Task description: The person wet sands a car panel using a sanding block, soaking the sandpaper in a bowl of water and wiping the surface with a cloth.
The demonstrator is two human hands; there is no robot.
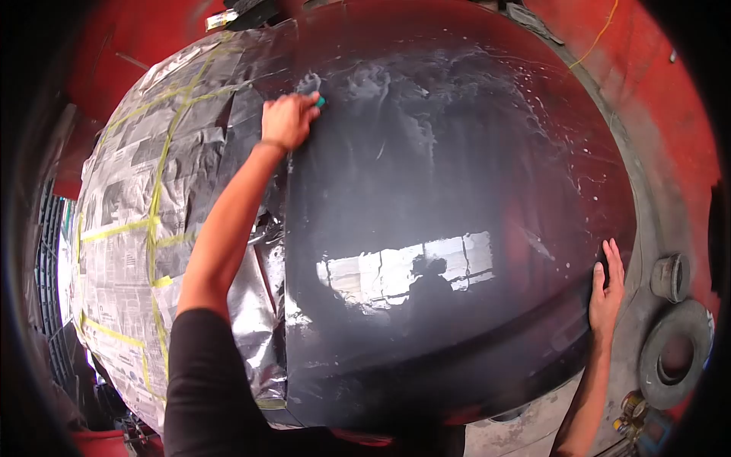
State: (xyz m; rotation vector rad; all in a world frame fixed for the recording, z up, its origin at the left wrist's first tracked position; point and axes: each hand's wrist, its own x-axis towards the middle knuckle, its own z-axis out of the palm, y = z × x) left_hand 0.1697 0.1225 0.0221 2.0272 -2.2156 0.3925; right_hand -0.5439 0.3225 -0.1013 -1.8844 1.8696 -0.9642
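A dark, wet, glossy car panel (396,190) fills the middle of the head view, with whitish streaks across its upper part. Near its upper left edge, my left hand (288,120) is closed on a small green object (320,101), which touches the panel beside the masked area. Most of that object is hidden by the fingers. My right hand (607,288) rests on the panel's right edge, its fingers apart and holding nothing. Newspaper sheets (122,198) joined with yellow tape (156,190) cover the surface on the left.
A round grey container (670,277) and a tyre-like ring (675,355) stand on the floor at the right. Small cans (631,405) are at the lower right. A red surface (655,84) lies beyond the panel. A yellow cord (598,38) runs at the upper right.
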